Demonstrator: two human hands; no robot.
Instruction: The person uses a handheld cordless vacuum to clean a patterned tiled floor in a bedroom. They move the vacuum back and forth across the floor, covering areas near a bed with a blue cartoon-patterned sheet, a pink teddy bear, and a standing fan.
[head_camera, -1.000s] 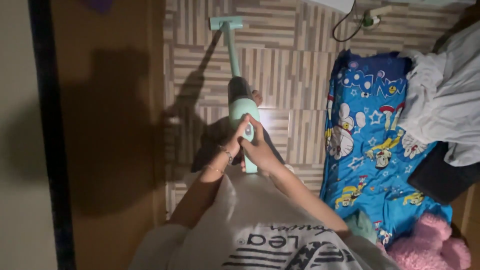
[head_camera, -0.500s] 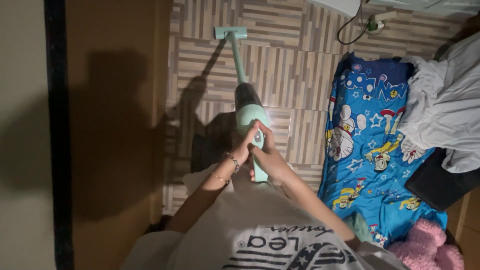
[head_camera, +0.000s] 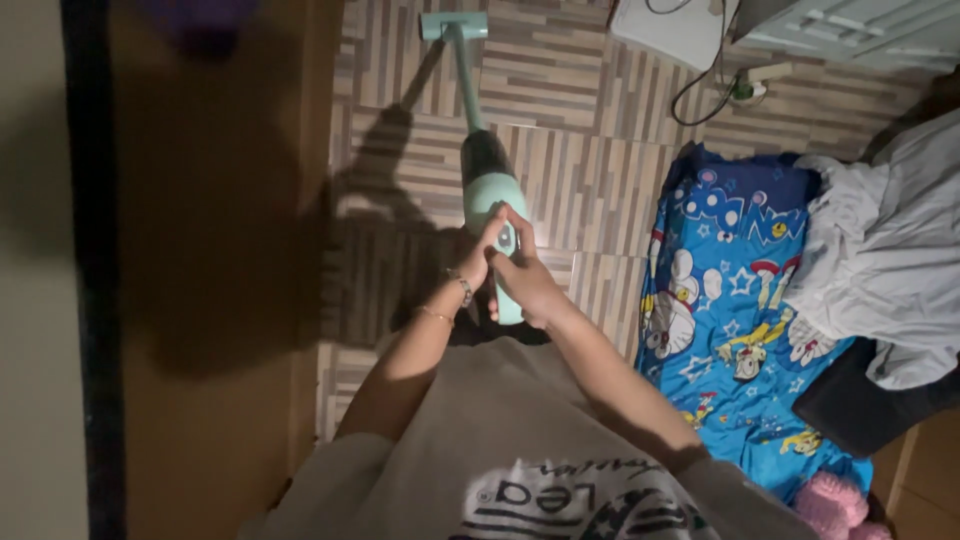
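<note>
Mint-green stick vacuum (head_camera: 487, 190) standing tilted on the striped tile floor (head_camera: 580, 150), its floor head (head_camera: 453, 25) far out ahead near the wooden panel (head_camera: 215, 230). Right hand (head_camera: 525, 285) wrapped shut around the handle; left hand (head_camera: 477, 255) closed against the body, fingertips up by the button area. Best kept low and steady, both hands firm, pushing in straight lines. Worth steering clear of the blue cartoon blanket (head_camera: 735, 300), the white cloth (head_camera: 880, 250) and the cable (head_camera: 700, 85) by the wall.
</note>
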